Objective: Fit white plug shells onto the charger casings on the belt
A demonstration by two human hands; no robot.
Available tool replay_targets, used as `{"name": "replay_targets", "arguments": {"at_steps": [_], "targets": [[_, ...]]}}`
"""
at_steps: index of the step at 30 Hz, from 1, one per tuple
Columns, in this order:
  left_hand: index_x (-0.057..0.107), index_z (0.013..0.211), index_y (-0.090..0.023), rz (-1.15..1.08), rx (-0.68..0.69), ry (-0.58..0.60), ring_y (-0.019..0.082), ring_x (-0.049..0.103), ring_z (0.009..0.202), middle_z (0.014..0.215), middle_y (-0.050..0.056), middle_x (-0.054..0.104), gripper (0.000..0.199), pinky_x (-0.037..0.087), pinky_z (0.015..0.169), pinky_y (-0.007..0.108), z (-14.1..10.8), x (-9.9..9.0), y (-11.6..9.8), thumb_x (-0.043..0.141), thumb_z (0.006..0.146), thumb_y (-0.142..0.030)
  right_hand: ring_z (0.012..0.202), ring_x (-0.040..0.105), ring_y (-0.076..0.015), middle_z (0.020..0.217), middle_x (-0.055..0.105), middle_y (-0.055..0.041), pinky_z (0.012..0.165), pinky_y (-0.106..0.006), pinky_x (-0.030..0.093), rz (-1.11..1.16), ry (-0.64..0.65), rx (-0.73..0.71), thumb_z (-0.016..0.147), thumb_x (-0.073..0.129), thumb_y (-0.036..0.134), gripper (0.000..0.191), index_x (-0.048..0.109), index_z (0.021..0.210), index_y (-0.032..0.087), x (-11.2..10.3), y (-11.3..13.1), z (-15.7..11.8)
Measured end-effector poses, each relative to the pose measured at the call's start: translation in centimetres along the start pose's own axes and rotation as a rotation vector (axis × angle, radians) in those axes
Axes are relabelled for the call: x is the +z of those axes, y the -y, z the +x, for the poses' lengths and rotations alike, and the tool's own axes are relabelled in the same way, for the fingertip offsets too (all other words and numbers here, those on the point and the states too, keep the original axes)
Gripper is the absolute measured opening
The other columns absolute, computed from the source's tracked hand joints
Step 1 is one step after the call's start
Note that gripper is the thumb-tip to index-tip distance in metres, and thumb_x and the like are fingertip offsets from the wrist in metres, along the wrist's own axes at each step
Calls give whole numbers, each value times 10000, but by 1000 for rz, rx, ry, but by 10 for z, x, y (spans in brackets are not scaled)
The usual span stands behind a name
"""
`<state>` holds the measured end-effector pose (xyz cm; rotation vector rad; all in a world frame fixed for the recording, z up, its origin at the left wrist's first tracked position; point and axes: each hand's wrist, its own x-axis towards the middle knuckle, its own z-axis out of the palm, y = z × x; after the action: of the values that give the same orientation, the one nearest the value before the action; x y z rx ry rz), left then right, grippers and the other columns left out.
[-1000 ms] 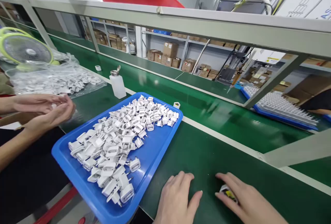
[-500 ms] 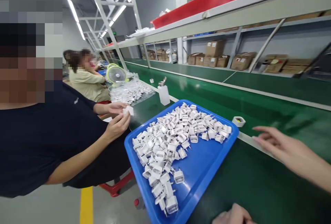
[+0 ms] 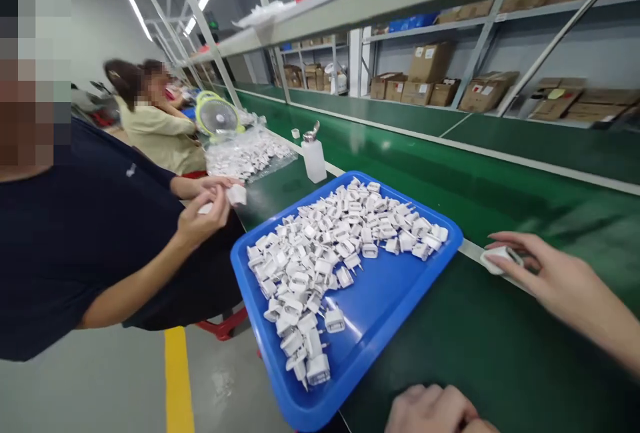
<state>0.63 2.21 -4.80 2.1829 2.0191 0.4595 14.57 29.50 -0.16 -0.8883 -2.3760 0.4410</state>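
Observation:
My right hand (image 3: 560, 276) is at the belt's near edge, thumb and fingers closed around a white plastic charger housing (image 3: 495, 261). At the bottom edge of the view, my left hand (image 3: 435, 409) is curled with its knuckles up. Whatever lies within its fingers is hidden. A blue tray (image 3: 385, 339) lies to the left of both hands. Many white plug chargers (image 3: 320, 253) with metal pins are heaped along its far and left sides.
A white pump bottle (image 3: 314, 161) stands behind the tray. The green conveyor belt (image 3: 400, 166) runs along the bench. To the left, a co-worker's hands (image 3: 207, 209) hold white pieces. Beyond are a bag of white parts (image 3: 250, 156) and a green fan (image 3: 219, 116).
My right hand has closed on the white housing, which stood apart from it at the tray's right corner before. The view has shifted somewhat. The co-worker's hands have moved apart slightly.

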Motion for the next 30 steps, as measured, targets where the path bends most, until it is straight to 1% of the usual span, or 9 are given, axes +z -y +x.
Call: {"name": "replay_targets", "arguments": {"at_steps": [3,7,13,18,20,22,25,28,30], "targets": [[669,1003,-289,-231,118,-5,194,679,787,948,49,713,273,579,647,354,-3,2,-7,646,931,-551,870,734,-293,1055,754,-91,663,-389,596,-8,172,51,960,487,717,489,654,1153,300,2,45,-56],[624,1029,-233,-368,120,-25,240,665,907,1034,43,674,399,559,761,403,-12,-11,-5,642,900,-610,1072,676,-306,1161,708,-115,899,-449,577,-16,306,-57,1004,460,646,506,606,1316,274,7,93,-91],[635,1064,-205,-409,125,-4,266,661,964,1061,64,670,391,555,826,409,-17,-15,-3,684,894,-554,1076,643,-280,1165,678,-117,913,-438,555,-35,257,-250,1081,425,443,325,621,1247,245,10,176,-50],[544,1311,-159,-497,157,-66,345,647,1162,1312,122,649,675,553,976,485,-18,-21,-5,782,815,-549,992,628,-251,1089,653,-111,798,-362,543,-152,599,-461,1003,651,301,171,651,1112,169,73,239,-10],[520,1318,-160,-538,143,-63,355,647,1157,1298,129,648,619,553,976,507,-21,-27,-5,747,850,-496,938,630,-229,1023,652,-90,757,-324,529,-181,680,-463,945,722,224,97,647,966,167,86,246,0],[529,1241,-171,-585,118,-50,335,659,1105,1235,120,647,394,563,938,498,-24,-32,-3,646,913,-358,920,627,-205,1006,651,-76,772,-308,522,-182,683,-455,974,668,195,89,610,910,175,78,242,4],[509,1118,-196,-662,40,-84,264,667,990,1129,87,614,181,570,866,434,-24,-36,0,470,944,-168,1037,618,-206,1194,631,-110,880,-338,527,-30,538,-338,1051,522,246,119,563,954,192,31,220,-10],[489,1147,-214,-658,-58,-143,226,657,983,1162,76,572,218,563,846,393,-12,-38,2,395,974,-121,1035,644,-207,1315,602,-110,869,-365,566,285,320,-44,1053,514,344,180,532,927,218,-22,188,-43],[461,1284,-214,-565,-73,-151,248,641,1066,1261,96,541,300,557,869,399,2,-40,1,456,989,-157,893,664,-182,1225,636,-85,756,-337,592,451,192,140,1000,617,405,226,515,900,229,-41,164,-70]]}}
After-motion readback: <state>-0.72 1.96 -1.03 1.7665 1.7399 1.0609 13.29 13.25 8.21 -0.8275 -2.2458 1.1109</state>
